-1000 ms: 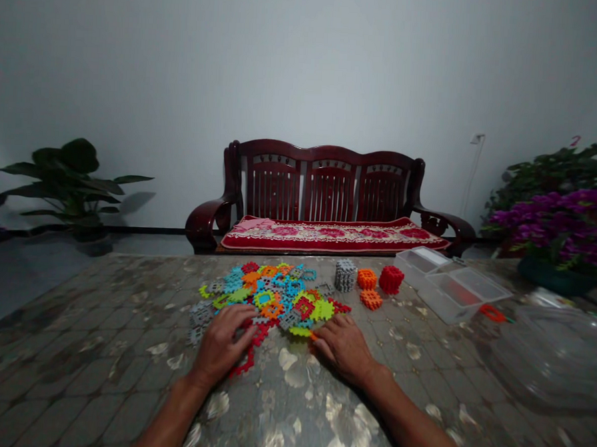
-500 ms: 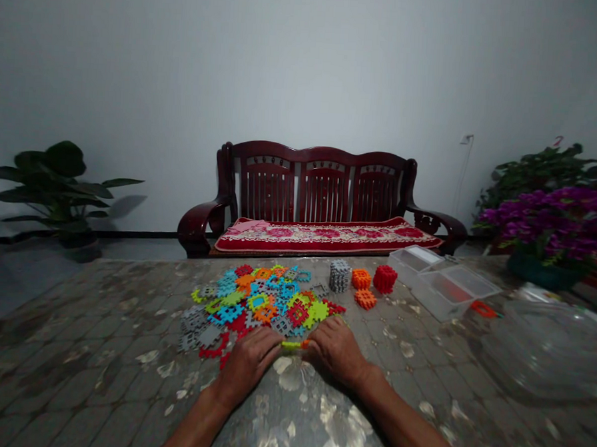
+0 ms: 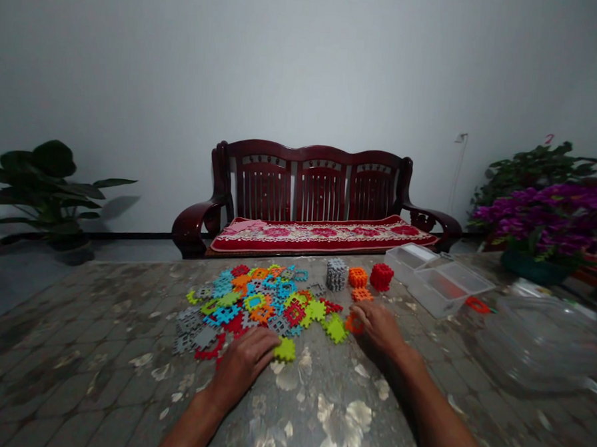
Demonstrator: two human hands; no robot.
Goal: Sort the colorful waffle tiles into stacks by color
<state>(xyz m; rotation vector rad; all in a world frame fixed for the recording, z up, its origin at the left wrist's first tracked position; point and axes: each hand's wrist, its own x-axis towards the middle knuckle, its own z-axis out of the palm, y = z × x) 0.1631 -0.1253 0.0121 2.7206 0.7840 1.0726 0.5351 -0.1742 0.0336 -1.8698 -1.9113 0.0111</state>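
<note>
A heap of flat, toothed plastic pieces in blue, green, orange, red and grey lies spread on the patterned table. My left hand rests at the heap's near edge, fingertips on a lime green piece. My right hand is out to the right, fingers pinched on an orange piece, beside another lime green piece. Behind it stand a grey stack, an orange stack, a loose orange piece and a red stack.
Clear plastic boxes sit at the table's right, a round clear lid or bowl further right. A dark wooden bench with a red cushion stands beyond the table. Potted plants stand at far left and right.
My right hand has moved right, away from the left hand, carrying an orange piece toward the stacks. My left hand moved from the heap's left to its near edge, onto a green piece.
</note>
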